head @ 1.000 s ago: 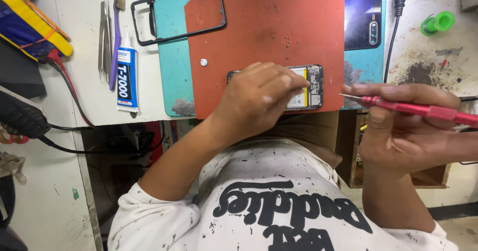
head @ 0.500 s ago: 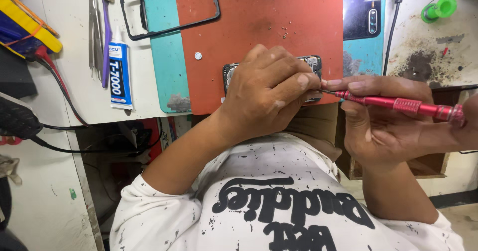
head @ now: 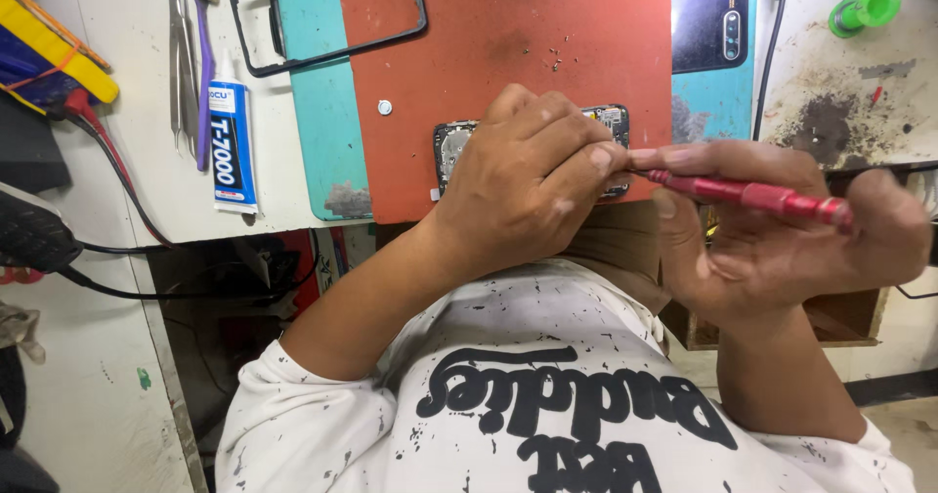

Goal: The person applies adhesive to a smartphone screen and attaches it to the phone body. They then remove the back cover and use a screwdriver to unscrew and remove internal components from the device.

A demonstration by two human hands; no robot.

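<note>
Counter (head: 127, 210) surface is taken up mostly by an orange mat (head: 547, 24), laid over a teal mat (head: 318, 131) and reaching the near edge. The left hand (head: 528, 185) is pressed down over an opened phone (head: 451, 146), which lies on the orange mat at the counter's near edge; its grip is closed around the phone's body, so that only the camera end and a strip of circuit board are seen. The right hand (head: 782, 239) is held off the near edge, its grip clamped on a red screwdriver (head: 752, 195) whose tip is hidden at the left fingertips. The step in hand is judged to be work on a fastener inside the phone; a steady tip and a phone kept pinned flat would be called for next. A glue tube (head: 233, 146) and tweezers (head: 181, 63) are laid toward the left edge, and a small white disc (head: 385, 107) is seen on the orange mat.
</note>
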